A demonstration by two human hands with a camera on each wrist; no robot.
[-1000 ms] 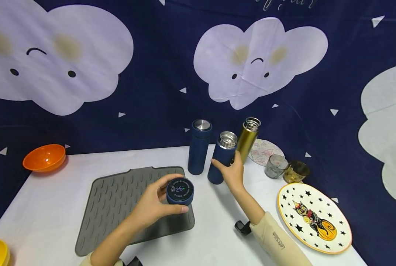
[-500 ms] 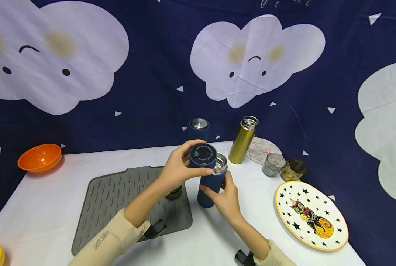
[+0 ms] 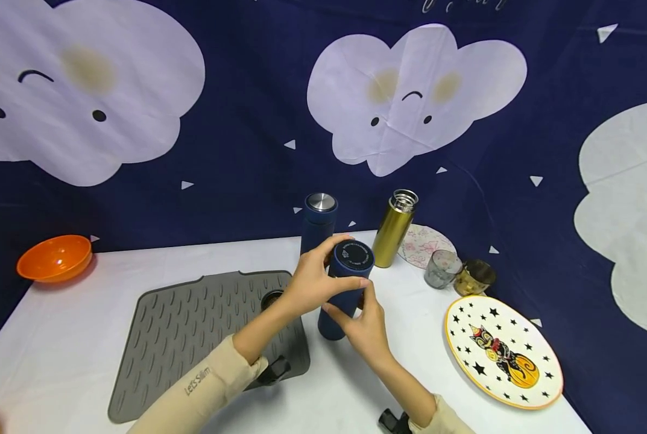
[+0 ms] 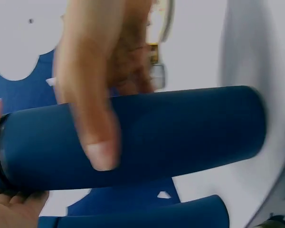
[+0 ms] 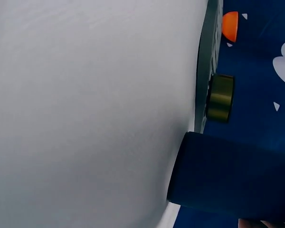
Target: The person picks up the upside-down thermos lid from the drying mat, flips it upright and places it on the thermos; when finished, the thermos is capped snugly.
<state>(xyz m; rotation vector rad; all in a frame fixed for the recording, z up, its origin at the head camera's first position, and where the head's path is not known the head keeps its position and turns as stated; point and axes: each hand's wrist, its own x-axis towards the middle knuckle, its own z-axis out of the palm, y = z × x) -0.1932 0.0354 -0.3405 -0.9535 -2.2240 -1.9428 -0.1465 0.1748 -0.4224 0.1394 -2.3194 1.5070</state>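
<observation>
Left hand (image 3: 312, 283) curled round the navy lid (image 3: 353, 260), right hand (image 3: 362, 325) gripping the navy flask (image 3: 338, 310) near the table's (image 3: 84, 337) back edge; lid now seated, earlier held clear, ready for tightening.

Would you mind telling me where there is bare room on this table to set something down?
The white table is bare between the orange bowl and the grey mat, and along the front edge before the cat plate. It is crowded around the flasks and glasses.
</observation>
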